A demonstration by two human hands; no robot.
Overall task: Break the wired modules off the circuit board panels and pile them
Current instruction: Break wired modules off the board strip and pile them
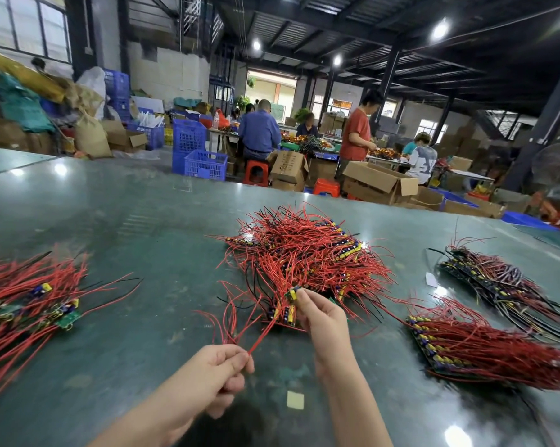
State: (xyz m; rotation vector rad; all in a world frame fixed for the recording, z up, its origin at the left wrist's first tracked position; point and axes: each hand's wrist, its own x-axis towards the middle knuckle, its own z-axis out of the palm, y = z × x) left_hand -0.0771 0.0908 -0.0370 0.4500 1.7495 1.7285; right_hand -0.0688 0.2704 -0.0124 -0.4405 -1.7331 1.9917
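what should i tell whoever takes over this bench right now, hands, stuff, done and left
Left hand pinches the red wire ends; right hand pinches a small module at the near edge of the middle heap.
Done: loose modules piled at far left.
Left: the middle heap, plus two wired panel stacks on the right, one near, one farther, both apparently unbroken.
A small pale square lies on the table between the forearms.

Factory assembly hall: workers point(356, 130) at benches, blue crates point(204, 164), cardboard cartons point(378, 182), steel roof beams point(369, 14).
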